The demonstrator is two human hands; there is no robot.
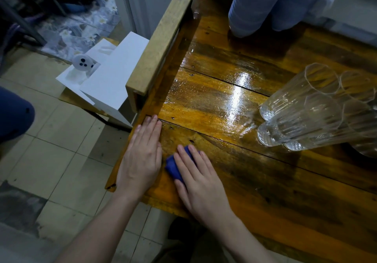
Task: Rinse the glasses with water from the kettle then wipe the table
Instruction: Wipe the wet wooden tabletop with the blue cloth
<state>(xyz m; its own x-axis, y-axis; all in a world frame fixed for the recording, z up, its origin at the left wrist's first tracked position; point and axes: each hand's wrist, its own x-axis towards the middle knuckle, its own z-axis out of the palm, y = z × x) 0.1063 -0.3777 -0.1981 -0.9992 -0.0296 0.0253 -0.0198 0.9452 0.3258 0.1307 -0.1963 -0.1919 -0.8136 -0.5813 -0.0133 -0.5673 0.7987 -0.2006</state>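
1. Right hand (201,183) lies flat, fingers extended, pressing a small folded dark-blue cloth (175,165) onto the varnished wooden plank desk (265,191) near its front-left corner. This grip is a flat palm press, not a closed grasp; the cloth is pinned under the fingers, probably to keep full contact for wiping.
2. Left hand (142,158) rests open and flat on the left edge of the desk, just beside the cloth, holding nothing. It likely steadies the body or the desk during the stroke.
3. Clear ribbed drinking glasses (306,109) stand grouped at the right edge, well apart from both hands, probably set aside to free the surface.
4. Water film (234,91) shines across the middle planks, between the hands and the back edge.
5. No kettle is identifiable.
6. Judgement: rinsing appears complete; wiping is in hand, with the wet middle area outstanding.
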